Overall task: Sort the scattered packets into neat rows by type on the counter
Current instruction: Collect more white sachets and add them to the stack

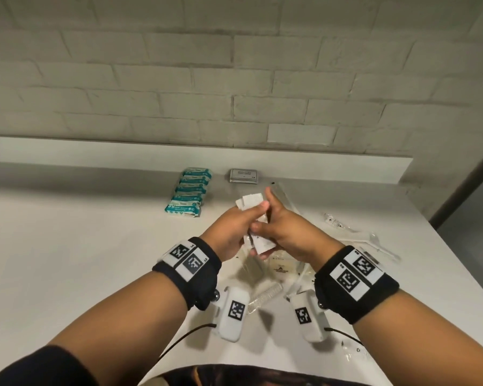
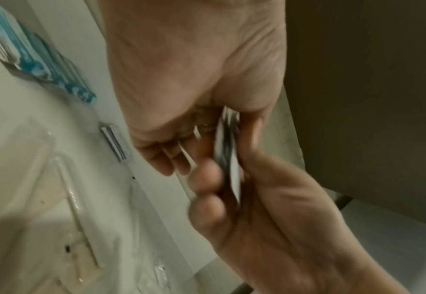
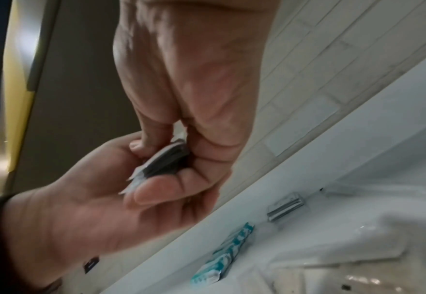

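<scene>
Above the middle of the counter (image 1: 81, 246), my left hand (image 1: 236, 227) and right hand (image 1: 283, 232) meet around a small stack of flat white packets (image 1: 250, 203). The fingers of both hands curl round it. In the left wrist view the stack (image 2: 228, 155) shows edge-on, white with dark layers, between the two hands. The right wrist view has the same stack (image 3: 164, 161) pinched from both sides. A row of teal packets (image 1: 188, 192) lies at the back, and a grey packet stack (image 1: 243, 175) sits to its right.
Under and right of my hands lie loose clear-wrapped items: a beige packet (image 1: 280, 267), a white comb (image 1: 265, 296), plastic cutlery (image 1: 371, 240) and a long clear sleeve (image 1: 283, 195). A brick wall with a ledge (image 1: 179, 151) bounds the back. The counter's right edge (image 1: 444, 263) runs diagonally.
</scene>
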Demonstrator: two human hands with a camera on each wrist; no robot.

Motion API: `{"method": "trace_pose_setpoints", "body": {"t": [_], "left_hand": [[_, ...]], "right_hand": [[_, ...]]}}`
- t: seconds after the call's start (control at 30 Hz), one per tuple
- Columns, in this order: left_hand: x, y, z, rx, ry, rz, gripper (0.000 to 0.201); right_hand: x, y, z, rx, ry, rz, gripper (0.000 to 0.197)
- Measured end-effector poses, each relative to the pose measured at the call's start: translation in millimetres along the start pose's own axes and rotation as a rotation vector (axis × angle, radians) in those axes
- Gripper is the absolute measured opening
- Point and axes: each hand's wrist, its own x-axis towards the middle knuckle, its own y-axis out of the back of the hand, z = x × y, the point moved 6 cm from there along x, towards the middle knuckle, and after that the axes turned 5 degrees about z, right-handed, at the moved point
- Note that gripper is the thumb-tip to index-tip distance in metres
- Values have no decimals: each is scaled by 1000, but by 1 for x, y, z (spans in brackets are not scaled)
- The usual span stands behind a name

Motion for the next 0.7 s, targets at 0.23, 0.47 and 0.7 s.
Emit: {"method": "trace_pose_setpoints", "body": {"t": [0.23,0.47,0.7], "left_hand": [[6,17,2,-155,89,183,13],[4,-4,-2,-54,157,47,17],[5,-6,1,-184,194,16,18]], "right_hand": [[-7,14,-22,-601,270,264,112],[-4,-11,-34,-1156,576,30,120],[3,-11,-36,-1189,671,39,109]]}}
